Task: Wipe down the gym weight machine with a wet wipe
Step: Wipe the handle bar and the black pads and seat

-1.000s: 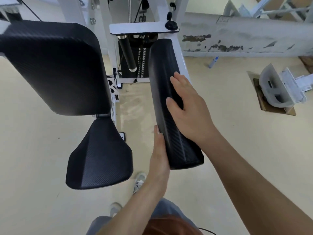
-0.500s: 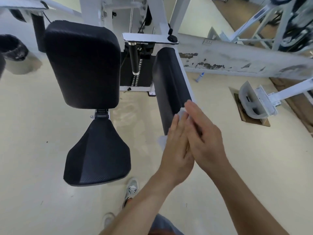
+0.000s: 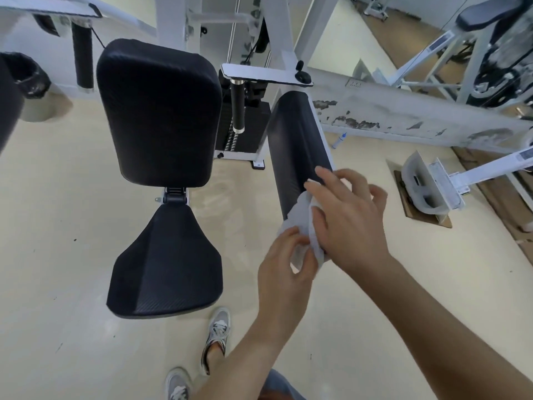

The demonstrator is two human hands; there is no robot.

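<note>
Your wet wipe [image 3: 300,219] is a white crumpled wad just right of center, pinched between your left hand [image 3: 284,267] and right hand [image 3: 346,223]. It's right at the near end of the machine's long black arm pad [image 3: 294,145], which slants up toward the white frame [image 3: 268,73] at top center. Left of that, the black back pad [image 3: 158,111] stands upright with the wedge-shaped seat [image 3: 167,261] below it.

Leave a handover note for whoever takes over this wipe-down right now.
Left hand: pinches the wet wipe at its lower edge.
Right hand: holds the wipe's other side.
Both are at the near end of the arm pad.
Done: no surface shows clearly as wiped.
Left: arm pad, backrest, seat, white frame.
</note>
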